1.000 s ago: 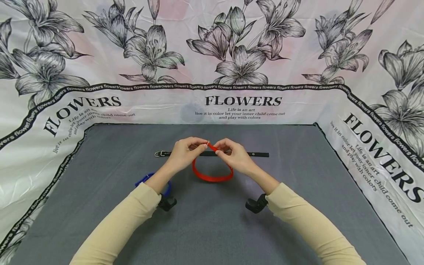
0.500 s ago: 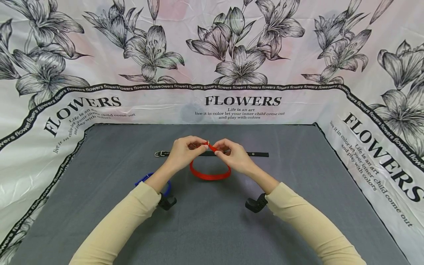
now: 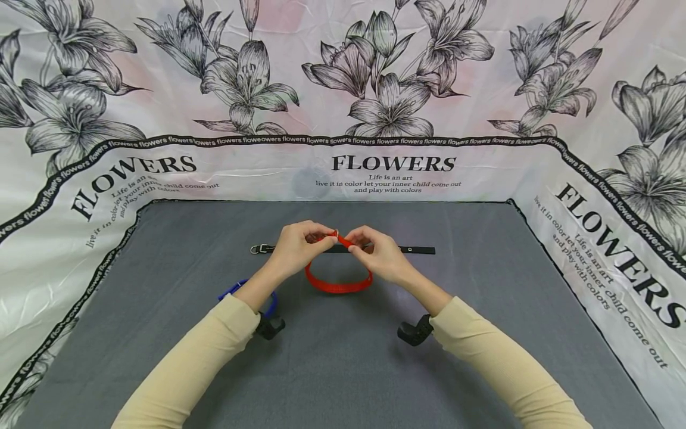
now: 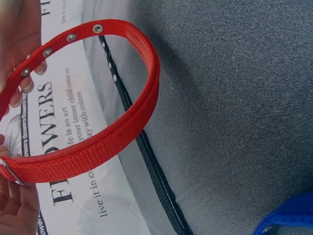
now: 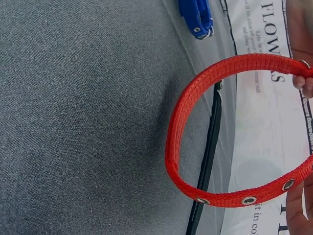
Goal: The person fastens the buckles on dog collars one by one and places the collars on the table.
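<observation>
A red collar (image 3: 339, 288) with metal eyelets hangs in a loop between both hands, above the grey cloth. My left hand (image 3: 298, 245) pinches its buckle end, where a metal ring shows at the fingertips. My right hand (image 3: 382, 252) pinches the strap end close beside the buckle. In the left wrist view the eyelet part of the red collar (image 4: 98, 29) runs to the right hand and a metal loop sits by the left fingers. The right wrist view shows the padded band of the collar (image 5: 178, 122); the buckle itself is largely hidden by fingers.
Behind the hands a black collar (image 3: 420, 250) lies stretched out flat, its buckle to the left. A blue collar (image 3: 272, 307), looped, lies by the left wrist, partly under the forearm. The grey cloth (image 3: 343, 369) meets a flower-printed sheet (image 3: 396, 193) at the back and sides.
The hanging loop of the red collar has swung slightly to the left. Both hands stay nearly in place, still pinching the collar's ends.
</observation>
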A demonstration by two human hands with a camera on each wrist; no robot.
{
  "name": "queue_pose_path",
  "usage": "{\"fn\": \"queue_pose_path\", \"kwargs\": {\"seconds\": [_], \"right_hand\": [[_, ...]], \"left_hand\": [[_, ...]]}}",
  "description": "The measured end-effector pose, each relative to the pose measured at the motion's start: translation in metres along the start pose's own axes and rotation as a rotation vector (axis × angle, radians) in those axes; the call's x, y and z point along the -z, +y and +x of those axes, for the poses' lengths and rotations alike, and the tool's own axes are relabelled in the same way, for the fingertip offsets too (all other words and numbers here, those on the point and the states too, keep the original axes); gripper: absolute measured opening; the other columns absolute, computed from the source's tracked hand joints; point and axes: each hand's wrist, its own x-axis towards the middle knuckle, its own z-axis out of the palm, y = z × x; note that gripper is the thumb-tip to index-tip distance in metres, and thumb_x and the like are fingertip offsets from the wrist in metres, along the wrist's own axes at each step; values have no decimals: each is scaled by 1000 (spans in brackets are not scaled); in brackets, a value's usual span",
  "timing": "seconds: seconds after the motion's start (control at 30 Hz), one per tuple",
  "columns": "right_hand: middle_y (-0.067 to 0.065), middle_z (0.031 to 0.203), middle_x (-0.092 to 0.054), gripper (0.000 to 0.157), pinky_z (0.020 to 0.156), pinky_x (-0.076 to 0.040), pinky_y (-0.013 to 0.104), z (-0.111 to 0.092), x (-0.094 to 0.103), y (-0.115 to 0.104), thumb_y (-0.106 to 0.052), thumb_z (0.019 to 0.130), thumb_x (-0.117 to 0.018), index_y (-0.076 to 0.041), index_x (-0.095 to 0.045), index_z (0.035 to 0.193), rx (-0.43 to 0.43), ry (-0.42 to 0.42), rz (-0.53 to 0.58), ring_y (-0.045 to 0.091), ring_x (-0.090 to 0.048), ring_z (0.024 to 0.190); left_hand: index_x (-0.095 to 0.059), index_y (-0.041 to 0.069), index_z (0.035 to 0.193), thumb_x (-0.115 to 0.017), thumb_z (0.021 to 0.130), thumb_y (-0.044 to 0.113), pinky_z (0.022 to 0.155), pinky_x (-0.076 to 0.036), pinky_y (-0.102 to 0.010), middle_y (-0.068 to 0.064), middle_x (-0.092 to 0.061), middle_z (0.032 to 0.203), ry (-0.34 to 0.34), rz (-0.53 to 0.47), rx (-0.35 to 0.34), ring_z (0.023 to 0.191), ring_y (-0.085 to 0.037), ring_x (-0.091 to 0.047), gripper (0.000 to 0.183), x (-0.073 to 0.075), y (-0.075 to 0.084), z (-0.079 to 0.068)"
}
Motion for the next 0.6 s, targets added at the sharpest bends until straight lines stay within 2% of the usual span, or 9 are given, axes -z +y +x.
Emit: {"fn": "queue_pose_path", "kwargs": {"seconds": [0.23, 0.47, 0.6], "right_hand": [[7, 97, -63, 17, 73, -50, 39, -2, -1, -2, -10, 89, -60, -7, -59, 107, 10, -7, -5, 19, -57, 83], [15, 98, -62, 17, 76, -49, 40, -11, 7, -35, -2, 89, -57, 1, -57, 106, 23, -30, -7, 24, -57, 84], [14, 100, -62, 17, 77, -49, 40, -8, 5, -30, -4, 90, -57, 0, -58, 107, 35, -27, -13, 24, -58, 87]], "left_hand": [[-73, 13, 97, -67, 85, 24, 56, -45, -28, 2, -64, 83, -38, 29, -32, 68, -14, -55, 17, 2, 0, 0], [-73, 13, 96, -66, 86, 24, 55, -42, -27, 2, -62, 81, -91, 36, -38, 66, -15, -51, 16, 3, -2, 0], [-73, 12, 94, -66, 86, 23, 54, -41, -26, 2, -61, 79, -114, 61, -71, 65, -14, -50, 15, 2, -1, 0]]}}
